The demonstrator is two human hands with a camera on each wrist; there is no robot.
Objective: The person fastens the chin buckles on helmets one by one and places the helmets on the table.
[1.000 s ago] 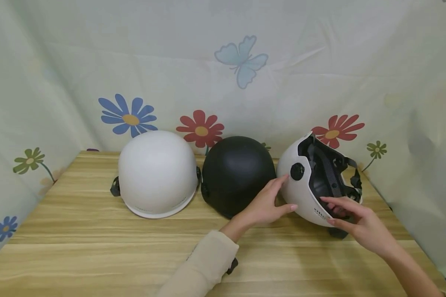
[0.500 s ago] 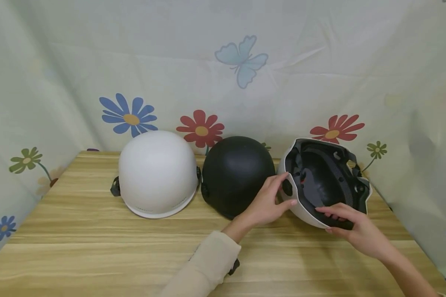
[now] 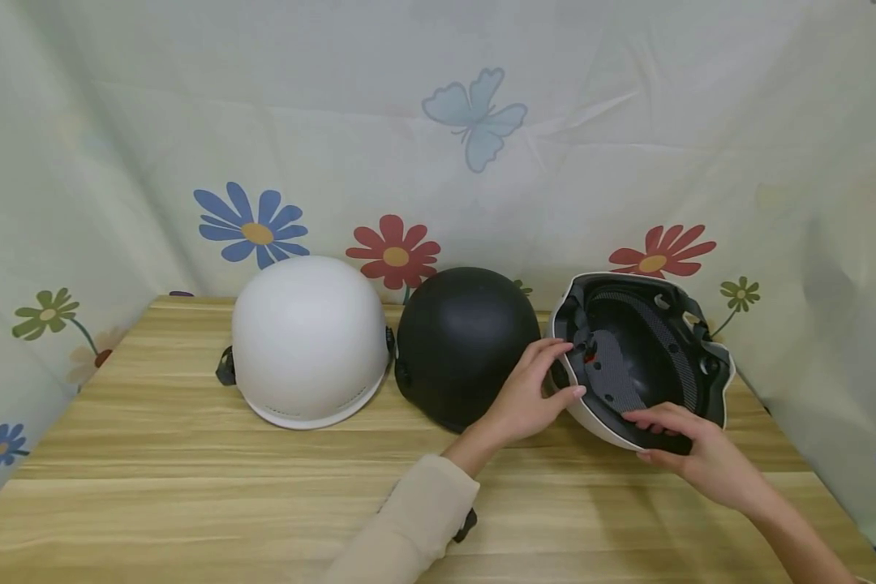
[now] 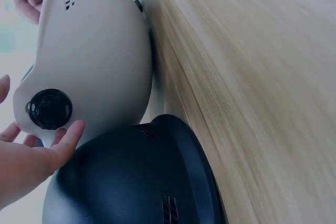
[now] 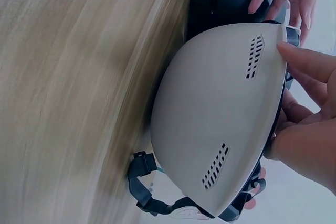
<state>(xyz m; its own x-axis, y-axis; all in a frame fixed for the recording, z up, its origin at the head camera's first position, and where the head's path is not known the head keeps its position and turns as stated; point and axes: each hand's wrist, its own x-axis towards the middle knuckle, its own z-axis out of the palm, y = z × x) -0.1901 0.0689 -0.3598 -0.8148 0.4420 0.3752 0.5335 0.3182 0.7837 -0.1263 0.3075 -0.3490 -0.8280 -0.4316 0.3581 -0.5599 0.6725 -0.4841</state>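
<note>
A white helmet (image 3: pixel 646 349) lies tipped back at the right of the table, its black padded inside facing up towards me. My right hand (image 3: pixel 708 458) grips its near rim, thumb on the outer shell and fingers inside. At the helmet's left side is my left hand (image 3: pixel 521 401). In the left wrist view a fingertip touches the shell beside the round black knob (image 4: pixel 50 108), and the thumb stands apart from the rim. A black chin strap (image 5: pixel 149 192) hangs out in the right wrist view. The black helmet (image 3: pixel 467 341) stands dome up, partly behind my left hand.
A second white helmet (image 3: pixel 307 341) sits dome up at the left, close to the black one. The wooden table (image 3: pixel 212 503) reaches towards me in front of the row. A flowered cloth (image 3: pixel 336 146) hangs behind and at both sides.
The right-hand white helmet has rolled over from its side, so its inside now faces up. My right hand moved slightly down with the rim; my left hand has barely moved.
</note>
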